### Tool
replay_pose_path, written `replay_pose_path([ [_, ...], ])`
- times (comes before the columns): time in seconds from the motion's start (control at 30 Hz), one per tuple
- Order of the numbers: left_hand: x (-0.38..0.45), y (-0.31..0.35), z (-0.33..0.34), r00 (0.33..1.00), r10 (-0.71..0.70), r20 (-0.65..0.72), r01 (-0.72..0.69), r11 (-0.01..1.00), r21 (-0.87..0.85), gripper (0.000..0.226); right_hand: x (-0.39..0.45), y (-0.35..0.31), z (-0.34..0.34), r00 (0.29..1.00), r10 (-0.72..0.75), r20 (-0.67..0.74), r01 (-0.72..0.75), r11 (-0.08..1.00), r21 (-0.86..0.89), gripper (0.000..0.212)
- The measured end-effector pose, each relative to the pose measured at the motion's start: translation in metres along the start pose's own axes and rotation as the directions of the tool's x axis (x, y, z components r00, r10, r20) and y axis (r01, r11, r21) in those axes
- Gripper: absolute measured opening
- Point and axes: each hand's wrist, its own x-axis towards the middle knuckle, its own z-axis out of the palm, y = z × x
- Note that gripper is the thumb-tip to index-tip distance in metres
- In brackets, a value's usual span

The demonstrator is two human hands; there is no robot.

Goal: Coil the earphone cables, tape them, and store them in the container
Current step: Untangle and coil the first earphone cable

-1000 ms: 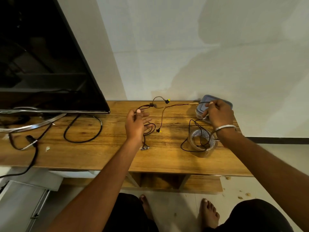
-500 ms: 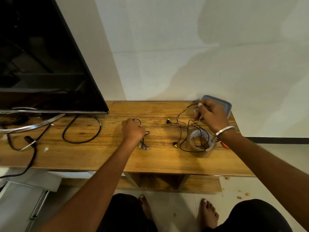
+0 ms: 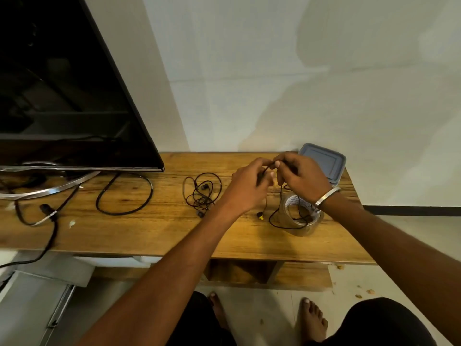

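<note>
Black thin earphone cable with a yellow-tipped earbud (image 3: 277,216) pinched at its upper end between both hands, held above the wooden plank table (image 3: 154,231); left hand (image 3: 245,188) curled round the strand near its top, right hand (image 3: 300,177) gripping the same strand just beside it, fingertips of the two almost touching. From that shared pinch point, long axis of the cable running nearly straight down and toward the near edge, slack falling into and over the clear roll of packing tape (image 3: 303,218) directly below the right wrist, yellow earbud lying on the wood just left of the roll. Probably start of coiling: loops to be gathered upward from that hanging tail, with the right hand nearer to the slack and to the tape (left better placed as the anchor). Second black earphone cable, loosely tangled (image 3: 202,194), on the table to the left of the left hand, apart from it and untaped. Grey-blue lidded plastic container (image 3: 324,161) behind the right hand, at the far right corner, lid on, nothing seen stored yet
</note>
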Motion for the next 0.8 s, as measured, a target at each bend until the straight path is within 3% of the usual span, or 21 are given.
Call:
replay_pose_path([
  [0.1,0.002,-0.008,-0.005,0.995,-0.036,-0.088,0.034,0.999,-0.027,0.020,-0.003,0.003,-0.004,0.997,0.030,-0.069,-0.025,0.997,0.077,0.015],
  [0.27,0.000,-0.013,-0.011,0.993,-0.106,-0.057,0.103,0.993,-0.063,0.023,-0.005,0.012,-0.007,0.982,0.123,-0.144,-0.099,0.982,0.161,0.018],
  [0.4,-0.001,-0.015,-0.014,0.995,-0.097,-0.021,0.097,0.995,-0.029,0.013,-0.007,0.014,-0.005,0.975,0.160,-0.153,-0.132,0.975,0.178,0.018],
  [0.57,-0.004,-0.017,-0.015,0.997,-0.077,0.011,0.077,0.997,-0.015,0.023,-0.010,0.021,-0.002,0.969,0.227,-0.093,-0.214,0.968,0.135,0.020],
  [0.73,-0.001,-0.021,-0.014,0.997,-0.078,0.026,0.077,0.997,0.018,0.024,-0.013,0.019,0.004,0.996,0.086,0.029,-0.084,0.995,-0.062,0.055],
  [0.8,-0.001,-0.021,-0.014,0.997,-0.072,0.031,0.071,0.997,0.031,0.024,-0.012,0.013,0.005,0.999,-0.009,0.040,0.013,0.995,-0.097,0.056],
])
